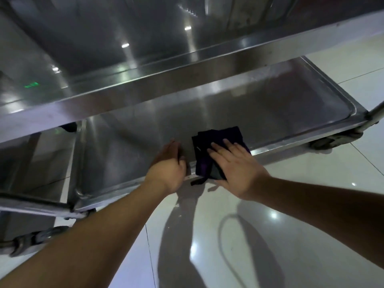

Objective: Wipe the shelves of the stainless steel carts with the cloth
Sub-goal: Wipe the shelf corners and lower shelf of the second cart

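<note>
A stainless steel cart fills the upper part of the head view. Its bottom shelf (259, 109) lies low over the floor, under an upper shelf (145, 59). A dark purple folded cloth (216, 142) lies over the bottom shelf's near rim. My right hand (236, 169) presses flat on the cloth with straight fingers. My left hand (168, 165) is just left of the cloth at the same rim, fingers curled over the edge of the shelf.
The cart stands on glossy white floor tiles (291, 225). A caster wheel (332, 140) shows at the right corner and another (37, 238) at the lower left. A cart post (376, 109) rises at the far right.
</note>
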